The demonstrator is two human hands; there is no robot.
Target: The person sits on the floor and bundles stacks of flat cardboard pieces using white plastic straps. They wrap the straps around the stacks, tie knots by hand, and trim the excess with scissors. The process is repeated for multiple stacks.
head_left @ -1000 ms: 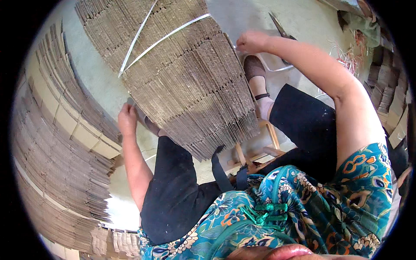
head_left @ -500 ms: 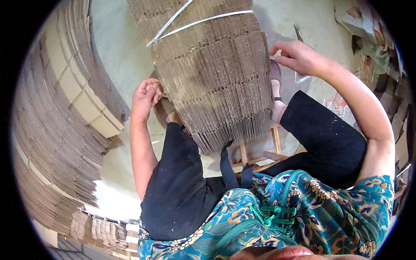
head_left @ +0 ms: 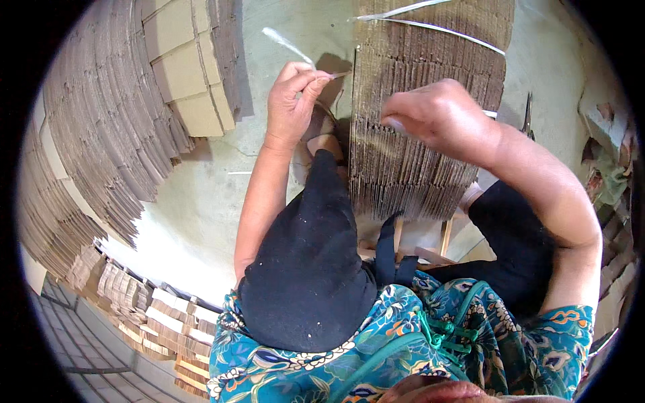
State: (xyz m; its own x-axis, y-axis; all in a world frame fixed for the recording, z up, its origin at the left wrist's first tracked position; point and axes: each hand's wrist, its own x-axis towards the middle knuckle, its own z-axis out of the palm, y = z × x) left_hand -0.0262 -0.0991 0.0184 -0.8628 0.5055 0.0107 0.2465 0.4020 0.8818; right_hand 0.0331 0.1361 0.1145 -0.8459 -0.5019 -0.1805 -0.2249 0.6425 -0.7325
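A stack of brown corrugated cardboard pieces (head_left: 403, 171) stands on edge between my legs, with a white strap (head_left: 443, 37) across its far part. At its left side my left hand (head_left: 290, 101) is closed, pinching a white plastic strap (head_left: 287, 46) between thumb and fingertips. One loose end sticks up past the knuckles; a thin length runs toward the stack's left edge. Over the middle of the stack hangs my right hand (head_left: 440, 121), its fingers curled together. What they hold, if anything, is hidden. A short white strap piece (head_left: 489, 113) shows by the stack's right edge.
Dark scissors (head_left: 529, 114) lie on the floor right of the stack. Large cardboard stacks (head_left: 107, 101) fill the left side. A wooden stool frame (head_left: 445, 236) stands under the stack's near end. Scraps (head_left: 608, 168) pile up at far right.
My right hand has moved from the stack's right side to over its top. My left hand has risen and now shows a white strap in its pinch. The view has shifted left.
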